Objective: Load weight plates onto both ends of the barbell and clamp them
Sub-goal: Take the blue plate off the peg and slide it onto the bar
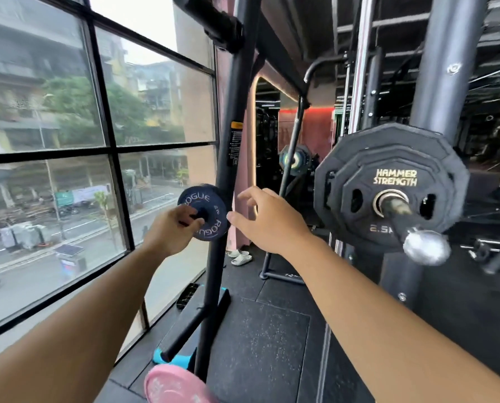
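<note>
Your left hand is gripping the small dark-blue round plate | right hand hovering slack | steel barbell carrying black twelve-sided plates, unclamped.

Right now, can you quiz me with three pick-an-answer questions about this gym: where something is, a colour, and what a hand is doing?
1. Where is the small dark blue round Rogue plate?
A. on the floor
B. at the black upright post
C. on the barbell

2. What colour is the round plate at the bottom edge?
A. pink
B. green
C. yellow

3. What is the right hand doing?
A. gripping the barbell
B. making a fist
C. hovering open beside the blue plate

1 B: it sits at the post, the left hand gripping it.
2 A: plainly pink.
3 C: fingers spread, holding nothing.
</note>
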